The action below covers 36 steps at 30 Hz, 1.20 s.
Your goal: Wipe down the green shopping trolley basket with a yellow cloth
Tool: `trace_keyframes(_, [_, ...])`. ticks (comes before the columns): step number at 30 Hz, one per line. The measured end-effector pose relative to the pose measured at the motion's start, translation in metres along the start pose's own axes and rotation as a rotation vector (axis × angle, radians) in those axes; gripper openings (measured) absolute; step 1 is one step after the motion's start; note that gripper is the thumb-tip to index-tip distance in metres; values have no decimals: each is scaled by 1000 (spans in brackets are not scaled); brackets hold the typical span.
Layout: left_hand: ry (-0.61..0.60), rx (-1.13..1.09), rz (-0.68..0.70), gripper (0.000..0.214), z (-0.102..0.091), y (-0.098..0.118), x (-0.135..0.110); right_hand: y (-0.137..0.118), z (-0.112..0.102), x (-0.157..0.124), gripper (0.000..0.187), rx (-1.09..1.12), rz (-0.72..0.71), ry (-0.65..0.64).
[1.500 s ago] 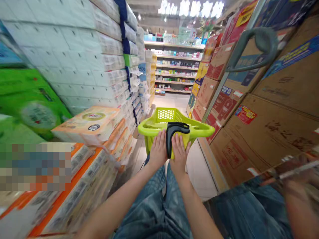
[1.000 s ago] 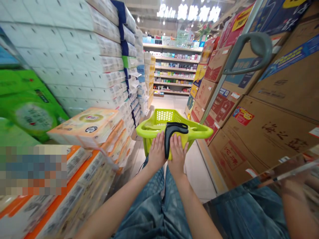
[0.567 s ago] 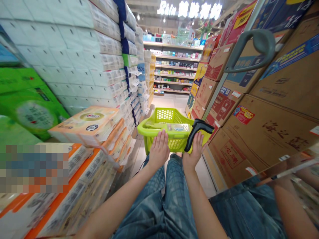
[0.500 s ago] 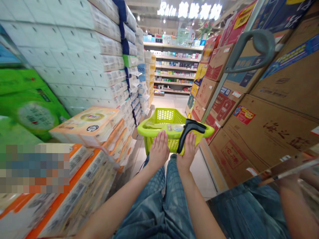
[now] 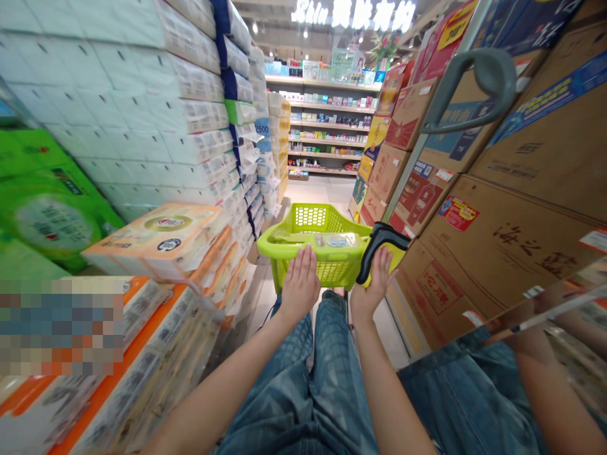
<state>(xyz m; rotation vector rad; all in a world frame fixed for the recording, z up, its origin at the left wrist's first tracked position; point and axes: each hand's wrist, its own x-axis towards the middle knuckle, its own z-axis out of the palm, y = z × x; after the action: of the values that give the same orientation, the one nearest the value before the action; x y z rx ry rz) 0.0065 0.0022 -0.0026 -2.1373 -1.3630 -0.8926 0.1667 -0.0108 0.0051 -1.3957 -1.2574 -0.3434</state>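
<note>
The left hand [image 5: 300, 285] lies flat and open on the green basket [image 5: 270, 245]. The right hand [image 5: 374, 284] holds the basket's black handle [image 5: 380, 249]. A small pack [image 5: 336, 240] sits inside. Big boxes [image 5: 497, 272] stand nearby.

- Single view, worn on the head
- Faces forward and down
- Sits close above the left hand [image 5: 300, 285], right hand [image 5: 372, 287] and basket [image 5: 289, 235]
- Also takes in the far shelves [image 5: 325, 126]
</note>
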Motion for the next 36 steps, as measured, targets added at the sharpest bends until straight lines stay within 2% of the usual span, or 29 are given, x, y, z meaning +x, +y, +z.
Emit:
trace_keyframes(2, [-3,-7,-13,75,0,-2,-1,-19,7,-11,77,7,-71,-58])
trace_keyframes(6, [-29,-43,36,74,-1,-9,-4,-48,19,-34,70,-4,-366,-240])
trace_keyframes(8, [-34,-38,59,72,-3,-10,-4,-45,17,-36,68,-23,-442,-268])
trace_keyframes(10, [-32,-18,40,69,-4,-9,-3,-29,11,-29,67,-61,-455,-234])
trace_keyframes(12, [-24,-7,18,67,-4,-7,-2,-7,4,-16,69,-88,-394,-157])
trace_keyframes(15, [-9,-14,4,67,-2,-2,0,17,-4,1,71,-65,-163,-11])
trace_keyframes(17, [3,-18,-4,68,1,0,1,17,-4,6,73,-29,-23,47])
trace_keyframes(19, [21,-19,-8,71,2,1,0,4,2,2,76,2,17,36])
trace_keyframes(21, [27,-24,-12,73,3,-1,0,-17,10,-9,76,13,-52,-26])
trace_keyframes(24, [-10,-50,12,76,0,-6,-2,-41,19,-27,72,-10,-292,-183])
trace_keyframes(26, [-40,-51,31,77,-3,-8,-3,-42,19,-31,68,-43,-425,-248])
trace_keyframes(28, [-39,-25,33,74,-4,-8,-2,-29,14,-27,66,-77,-471,-236])
trace_keyframes(30, [-16,6,22,71,-3,-6,-2,-9,8,-16,67,-90,-397,-153])
trace_keyframes(33, [13,16,8,72,0,-1,0,13,0,0,70,-50,-130,9])
trace_keyframes(36, [27,2,-10,73,3,2,1,8,3,1,72,15,36,69])
